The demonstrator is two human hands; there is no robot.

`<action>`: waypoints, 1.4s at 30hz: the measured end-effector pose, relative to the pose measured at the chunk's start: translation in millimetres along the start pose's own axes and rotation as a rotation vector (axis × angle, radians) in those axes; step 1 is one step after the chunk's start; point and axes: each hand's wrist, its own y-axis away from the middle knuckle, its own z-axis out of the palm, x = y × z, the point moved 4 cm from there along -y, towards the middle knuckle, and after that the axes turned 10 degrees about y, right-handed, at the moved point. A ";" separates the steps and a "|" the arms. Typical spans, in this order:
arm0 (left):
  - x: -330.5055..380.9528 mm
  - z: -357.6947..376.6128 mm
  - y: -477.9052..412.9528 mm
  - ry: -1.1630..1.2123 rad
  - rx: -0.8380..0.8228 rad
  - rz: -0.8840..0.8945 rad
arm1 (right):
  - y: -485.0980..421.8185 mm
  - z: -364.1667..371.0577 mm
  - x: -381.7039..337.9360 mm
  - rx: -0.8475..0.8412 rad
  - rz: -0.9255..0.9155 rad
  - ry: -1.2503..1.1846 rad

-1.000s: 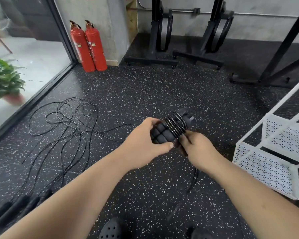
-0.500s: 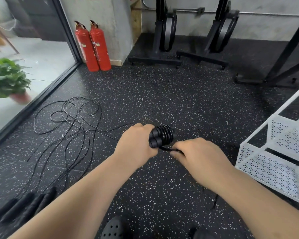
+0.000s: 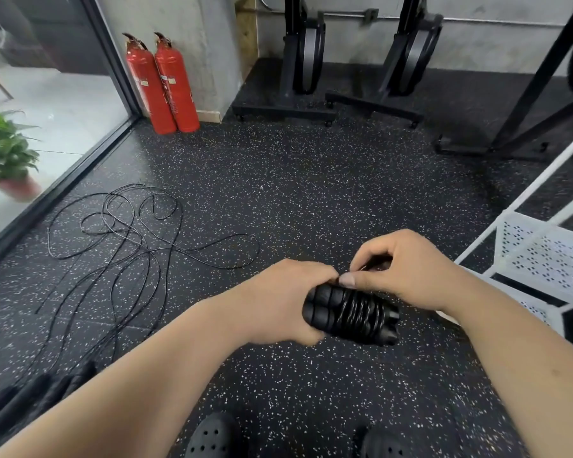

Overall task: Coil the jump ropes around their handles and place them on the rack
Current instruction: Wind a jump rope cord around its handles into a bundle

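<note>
left hand (image 3: 278,302) grips the paired handles (image 3: 321,309); right hand (image 3: 407,269) pinches the rope (image 3: 358,309) coiled round them

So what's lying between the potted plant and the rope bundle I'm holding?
In the head view, a tangle of loose jump ropes sprawls on the speckled floor between the potted plant and the coiled bundle, just inside the dark window frame.

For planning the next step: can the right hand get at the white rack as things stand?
Probably yes: the white rack stands beside the right hand with nothing between, though that hand pinches the jump rope.
</note>
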 end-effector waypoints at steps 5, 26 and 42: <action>12.6 -16.7 8.3 0.343 0.060 -0.047 | 0.4 2.8 8.5 -0.057 0.088 -0.383; -64.2 -26.0 2.5 0.289 0.450 -0.478 | 2.8 54.8 -28.1 -0.027 0.049 0.526; -17.9 1.3 -1.3 0.046 -0.001 -0.135 | 2.3 -2.8 -3.8 0.129 0.030 0.524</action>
